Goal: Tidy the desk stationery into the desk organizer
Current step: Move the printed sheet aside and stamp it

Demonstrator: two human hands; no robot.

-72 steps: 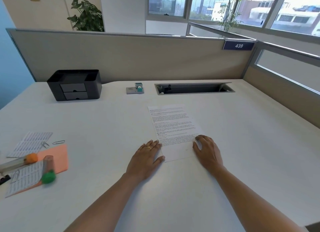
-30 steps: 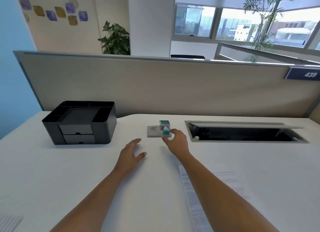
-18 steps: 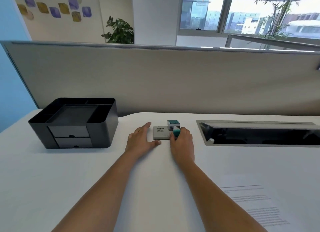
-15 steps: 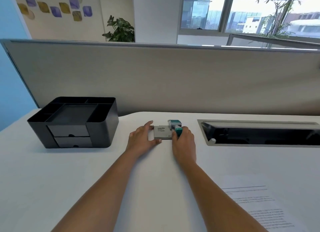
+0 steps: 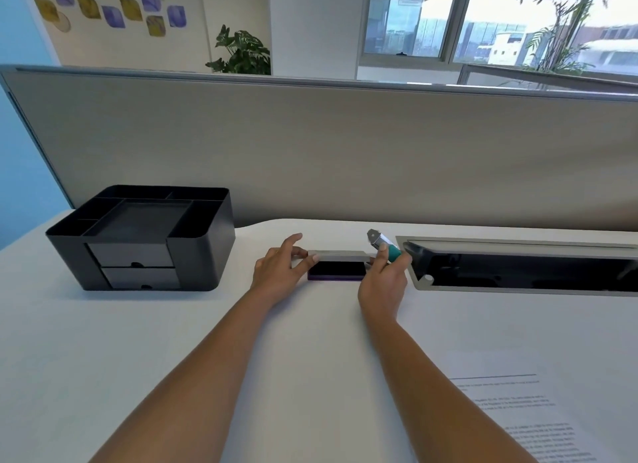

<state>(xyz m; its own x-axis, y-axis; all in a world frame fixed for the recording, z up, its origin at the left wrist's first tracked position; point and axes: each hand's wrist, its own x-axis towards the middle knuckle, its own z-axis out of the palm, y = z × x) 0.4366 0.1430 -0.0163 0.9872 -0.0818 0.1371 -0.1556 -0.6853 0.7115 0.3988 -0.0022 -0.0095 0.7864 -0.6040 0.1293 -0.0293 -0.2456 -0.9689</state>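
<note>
So right now your left hand [image 5: 279, 272] is pinching the left end of the flat gray lid [image 5: 340, 255], thumb on the near side and fingers on the far side. The lid sits raised over a dark pad with a purple edge [image 5: 336, 272], which lies flat on the white desk [image 5: 172, 341]. Your right hand [image 5: 383, 283] is curled around a little teal-and-silver tool [image 5: 384, 245], held up off the desk and tilted, silver end pointing up and to the far left. That hand is right at the lid's right end too, but I honestly can't tell if it's touching it. The black desk organizer [image 5: 138, 241] is well off to the left, up near the partition [image 5: 345, 151], with its two small drawers pushed in and nothing I can see in the top compartments. Just right of your right hand is the open cable slot [image 5: 518, 269], and a printed sheet [image 5: 538, 411] lies near you on the right.
</note>
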